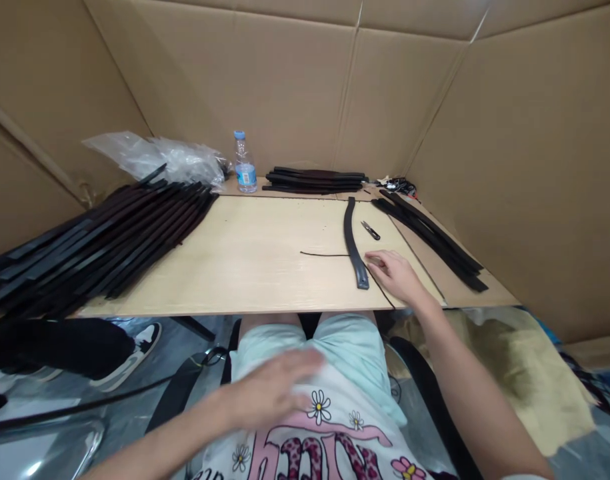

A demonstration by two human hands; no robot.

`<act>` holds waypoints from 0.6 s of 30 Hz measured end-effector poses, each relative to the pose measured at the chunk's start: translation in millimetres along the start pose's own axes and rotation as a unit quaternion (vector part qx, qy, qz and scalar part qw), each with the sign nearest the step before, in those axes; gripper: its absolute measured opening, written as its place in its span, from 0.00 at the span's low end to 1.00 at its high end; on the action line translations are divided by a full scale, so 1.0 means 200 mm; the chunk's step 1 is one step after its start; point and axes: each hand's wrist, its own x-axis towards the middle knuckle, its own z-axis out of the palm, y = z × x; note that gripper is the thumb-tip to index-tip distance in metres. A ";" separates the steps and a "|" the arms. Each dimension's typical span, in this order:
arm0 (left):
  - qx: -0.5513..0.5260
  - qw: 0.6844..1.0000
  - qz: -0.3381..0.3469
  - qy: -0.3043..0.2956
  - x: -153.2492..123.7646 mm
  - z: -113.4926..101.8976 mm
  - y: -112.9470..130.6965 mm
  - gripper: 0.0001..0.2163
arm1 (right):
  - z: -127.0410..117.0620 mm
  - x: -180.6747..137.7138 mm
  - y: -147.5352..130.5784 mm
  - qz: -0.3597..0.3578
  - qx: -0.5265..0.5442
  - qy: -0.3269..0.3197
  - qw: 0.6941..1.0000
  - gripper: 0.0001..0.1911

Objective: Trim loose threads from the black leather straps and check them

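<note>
My right hand rests on the wooden table, fingers stretched flat beside the near end of a curved black strip. A thin black cord lies on the table to the left of that strip. My left hand hovers over my lap below the table edge, fingers extended and blurred by motion, holding nothing I can see. A small pair of snips lies just beyond my right hand.
A big pile of black strips covers the table's left side. More strips lie at the back and at the right. A water bottle and plastic bags stand at the back. Cardboard walls surround the table.
</note>
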 end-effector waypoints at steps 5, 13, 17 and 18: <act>0.058 0.985 -0.163 0.020 0.02 0.01 -0.06 0.20 | 0.00 0.00 0.00 0.008 -0.009 0.003 1.000 0.11; -0.067 0.997 0.046 -0.010 -0.06 0.03 0.04 0.19 | 0.00 -0.01 -0.01 0.006 -0.010 0.017 1.000 0.11; -0.033 0.977 -0.203 0.063 -0.09 -0.10 -0.08 0.22 | 0.00 0.01 0.00 -0.017 0.004 0.046 0.999 0.10; -0.028 0.970 -0.230 0.072 -0.11 -0.13 -0.09 0.22 | -0.01 0.01 -0.01 -0.026 0.009 0.061 0.998 0.10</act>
